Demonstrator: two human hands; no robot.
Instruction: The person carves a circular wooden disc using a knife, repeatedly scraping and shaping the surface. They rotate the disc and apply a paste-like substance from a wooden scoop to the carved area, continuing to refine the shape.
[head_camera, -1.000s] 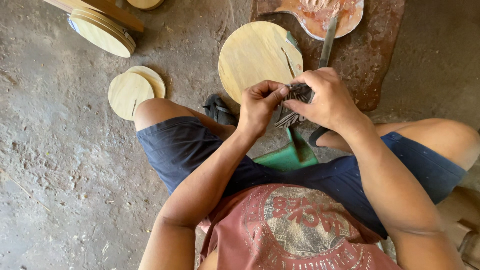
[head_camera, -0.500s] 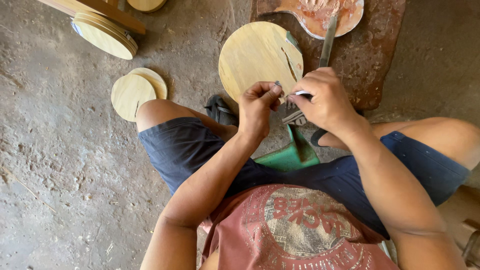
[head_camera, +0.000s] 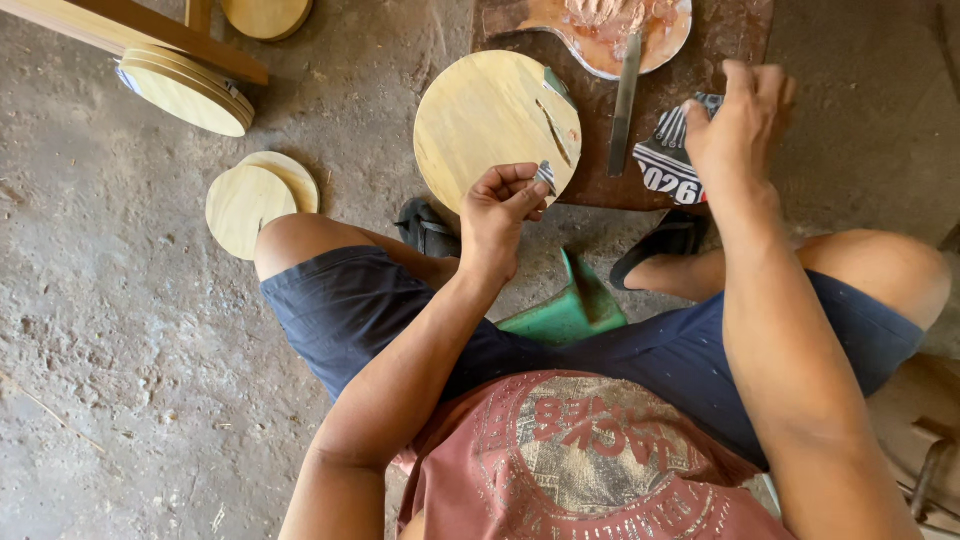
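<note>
Left hand (head_camera: 505, 205) pinched a small grey scrap (head_camera: 546, 176) just over the round wooden disc's (head_camera: 480, 120) near edge; right hand (head_camera: 742, 118) pressed the printed sheet (head_camera: 668, 160) beside that disc; scrap looked easy to fumble, being tiny.

Wooden discs, hands and tools, counted

At twelve o'clock lies one large disc (head_camera: 490, 125); at nine, two smaller discs (head_camera: 250, 200) overlap; at eleven, one stack of discs (head_camera: 185, 90), its count unclear, with one more disc (head_camera: 265, 15) at the top edge. Two hands: the left hand (head_camera: 505, 215) pinches one small scrap (head_camera: 546, 176), the right hand (head_camera: 740, 125) is on one printed sheet (head_camera: 665, 160). One blade (head_camera: 625, 100), one palette (head_camera: 610, 30), two sandals (head_camera: 660, 240), one green stool (head_camera: 570, 310).
</note>
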